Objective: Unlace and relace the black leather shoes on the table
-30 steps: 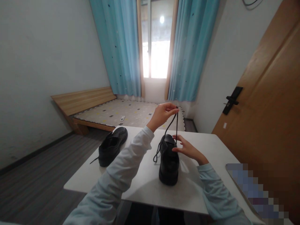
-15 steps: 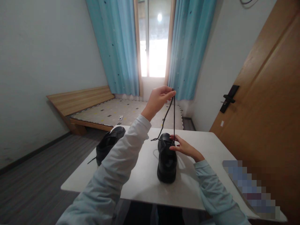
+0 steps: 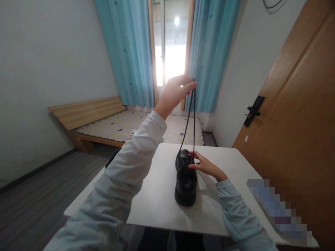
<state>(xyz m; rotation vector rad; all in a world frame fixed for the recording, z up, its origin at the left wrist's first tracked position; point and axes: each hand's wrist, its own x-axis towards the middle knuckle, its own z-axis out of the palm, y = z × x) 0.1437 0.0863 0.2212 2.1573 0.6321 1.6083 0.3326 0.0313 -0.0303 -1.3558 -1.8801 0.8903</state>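
Pinching the black lace [image 3: 194,122], the left hand [image 3: 177,91] holds it above the shoe [image 3: 185,181], apparently mid-pull; below, the right hand [image 3: 206,165] spreads its fingers beside the shoe's opening; further pulling calls for steadying.

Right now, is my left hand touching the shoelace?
Touching. The head view shows your left hand with the black shoelace pinched in its grip, two strands running down toward the shoe.
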